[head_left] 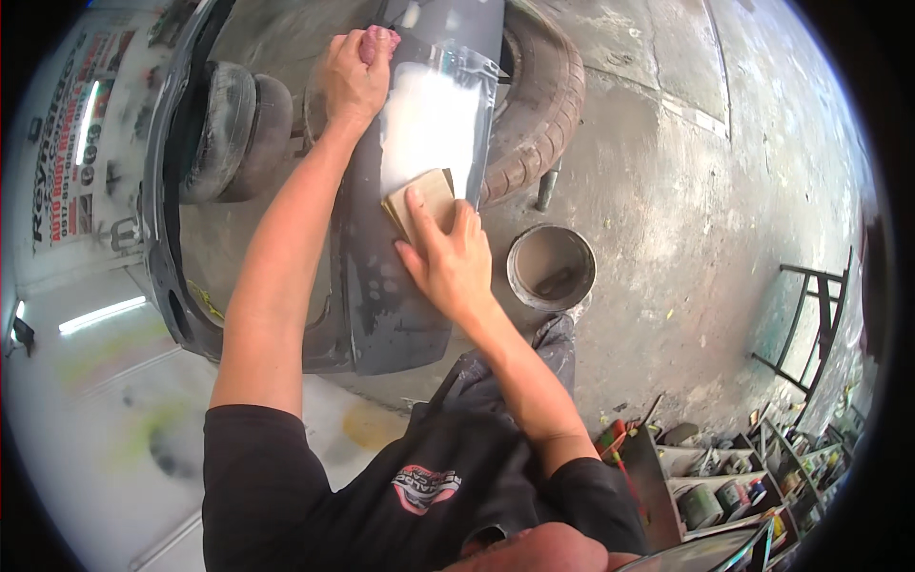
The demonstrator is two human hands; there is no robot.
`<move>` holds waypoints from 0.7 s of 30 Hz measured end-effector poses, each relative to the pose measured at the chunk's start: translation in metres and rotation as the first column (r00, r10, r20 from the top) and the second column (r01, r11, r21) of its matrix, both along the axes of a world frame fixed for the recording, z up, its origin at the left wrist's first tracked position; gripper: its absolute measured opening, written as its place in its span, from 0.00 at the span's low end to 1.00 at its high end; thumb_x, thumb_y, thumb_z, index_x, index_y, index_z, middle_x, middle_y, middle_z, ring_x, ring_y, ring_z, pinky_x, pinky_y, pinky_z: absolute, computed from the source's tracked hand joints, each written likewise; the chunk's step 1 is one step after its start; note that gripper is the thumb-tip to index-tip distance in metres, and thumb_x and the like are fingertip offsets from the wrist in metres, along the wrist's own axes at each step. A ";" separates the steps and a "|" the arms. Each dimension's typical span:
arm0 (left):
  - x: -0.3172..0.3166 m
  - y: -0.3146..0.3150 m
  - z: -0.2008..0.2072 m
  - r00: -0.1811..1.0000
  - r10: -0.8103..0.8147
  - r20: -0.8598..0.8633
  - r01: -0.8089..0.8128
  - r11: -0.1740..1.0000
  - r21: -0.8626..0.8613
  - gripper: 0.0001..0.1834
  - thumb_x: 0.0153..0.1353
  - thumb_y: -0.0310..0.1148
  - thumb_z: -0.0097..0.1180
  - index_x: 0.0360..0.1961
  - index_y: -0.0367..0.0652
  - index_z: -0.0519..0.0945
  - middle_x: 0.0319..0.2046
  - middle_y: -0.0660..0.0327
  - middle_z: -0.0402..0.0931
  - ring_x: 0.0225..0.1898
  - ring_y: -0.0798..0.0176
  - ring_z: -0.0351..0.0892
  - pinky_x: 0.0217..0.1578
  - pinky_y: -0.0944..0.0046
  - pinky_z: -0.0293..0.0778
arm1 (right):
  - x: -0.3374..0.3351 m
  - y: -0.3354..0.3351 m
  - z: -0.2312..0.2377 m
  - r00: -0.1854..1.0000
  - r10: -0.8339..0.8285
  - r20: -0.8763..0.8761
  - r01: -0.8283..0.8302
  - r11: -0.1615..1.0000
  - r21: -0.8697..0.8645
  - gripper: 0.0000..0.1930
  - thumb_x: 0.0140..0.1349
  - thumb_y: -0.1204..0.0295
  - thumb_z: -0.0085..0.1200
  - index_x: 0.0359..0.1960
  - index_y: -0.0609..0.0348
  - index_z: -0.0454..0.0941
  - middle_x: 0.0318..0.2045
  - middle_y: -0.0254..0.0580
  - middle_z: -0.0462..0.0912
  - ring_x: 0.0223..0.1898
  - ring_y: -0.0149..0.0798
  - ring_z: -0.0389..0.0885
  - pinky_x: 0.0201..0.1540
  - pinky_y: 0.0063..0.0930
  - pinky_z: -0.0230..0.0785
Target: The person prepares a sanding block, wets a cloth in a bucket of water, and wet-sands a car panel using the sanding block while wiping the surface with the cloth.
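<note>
A dark grey car body panel (396,315) lies in front of me, with a wet, shiny white patch (424,119) on its upper part. My right hand (453,253) presses a tan sanding pad (429,197) flat on the lower end of that patch, fingers stretched over its top. Farther up, at the panel's left edge, my left hand (355,86) is closed around a crumpled pink cloth (377,44). Part of the cloth is hidden by the fingers.
Tires (545,105) lie beside and behind the panel, and others (224,133) stand within the dark frame at left. A round bucket (551,267) of murky water sits right of the panel. Shelves with cans (705,505) are at lower right, near a metal stand (815,315).
</note>
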State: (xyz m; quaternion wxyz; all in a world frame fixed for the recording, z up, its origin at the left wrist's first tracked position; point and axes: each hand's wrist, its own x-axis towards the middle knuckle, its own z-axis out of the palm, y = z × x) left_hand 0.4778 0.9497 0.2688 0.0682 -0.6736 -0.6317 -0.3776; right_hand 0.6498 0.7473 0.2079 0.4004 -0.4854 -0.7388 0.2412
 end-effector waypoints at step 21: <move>0.022 0.016 -0.010 0.993 -0.080 0.091 0.082 0.996 -0.023 0.16 0.71 0.46 0.58 0.35 0.46 0.85 0.31 0.56 0.80 0.39 0.49 0.78 0.43 0.51 0.76 | 0.013 0.173 -0.009 0.951 -0.306 0.044 0.308 0.922 -0.235 0.34 0.65 0.53 0.60 0.72 0.45 0.69 0.49 0.73 0.73 0.48 0.71 0.79 0.47 0.57 0.78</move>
